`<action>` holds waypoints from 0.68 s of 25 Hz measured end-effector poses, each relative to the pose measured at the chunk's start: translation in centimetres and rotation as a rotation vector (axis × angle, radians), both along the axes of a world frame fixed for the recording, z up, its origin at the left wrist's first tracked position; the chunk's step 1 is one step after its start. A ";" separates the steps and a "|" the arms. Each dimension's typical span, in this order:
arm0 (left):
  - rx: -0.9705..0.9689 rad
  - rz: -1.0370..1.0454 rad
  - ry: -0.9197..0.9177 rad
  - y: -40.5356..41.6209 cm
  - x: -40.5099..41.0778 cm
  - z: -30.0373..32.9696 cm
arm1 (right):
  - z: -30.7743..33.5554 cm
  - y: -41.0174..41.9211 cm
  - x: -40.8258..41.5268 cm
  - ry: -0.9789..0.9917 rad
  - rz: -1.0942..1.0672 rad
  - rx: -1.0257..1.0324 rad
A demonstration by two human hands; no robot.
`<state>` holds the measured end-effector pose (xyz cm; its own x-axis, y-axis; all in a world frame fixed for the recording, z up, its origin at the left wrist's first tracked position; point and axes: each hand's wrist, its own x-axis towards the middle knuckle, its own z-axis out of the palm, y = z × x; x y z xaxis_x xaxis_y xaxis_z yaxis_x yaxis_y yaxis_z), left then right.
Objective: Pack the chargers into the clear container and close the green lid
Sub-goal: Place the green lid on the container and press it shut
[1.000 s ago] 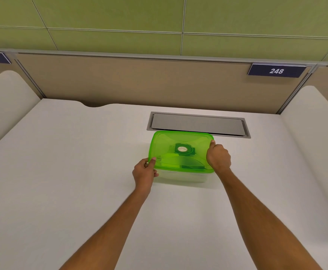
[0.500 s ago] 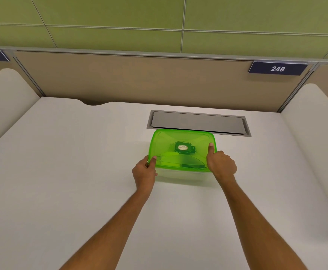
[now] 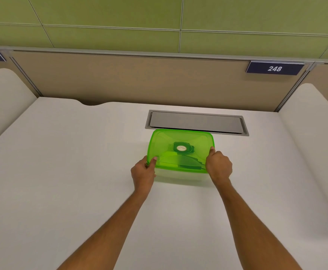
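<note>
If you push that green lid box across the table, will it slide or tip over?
Probably slide: the clear container looks low and wide, flat on the smooth white table. Its green lid looks like thin plastic, so it may flex under pressing thumbs.

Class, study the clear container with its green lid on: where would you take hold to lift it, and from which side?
Grip the clear container at its two short ends, just beneath the overhanging rim of the green lid, one hand per side, as the left hand and right hand sit now. It is probably too wide for one hand.
</note>
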<state>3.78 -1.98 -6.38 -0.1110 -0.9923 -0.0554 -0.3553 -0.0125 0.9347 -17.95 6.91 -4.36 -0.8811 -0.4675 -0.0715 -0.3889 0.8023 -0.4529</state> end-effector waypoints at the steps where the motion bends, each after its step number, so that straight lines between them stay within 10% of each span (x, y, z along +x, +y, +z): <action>1: 0.002 0.001 -0.035 -0.3 0.1 0.1 | 0.1 0.0 -0.2 -0.006 0.004 0.008; 17: 0.289 -0.196 -0.027 -11.4 -6.5 2.4 | 1.5 -7.2 -5.3 -0.217 0.130 -0.126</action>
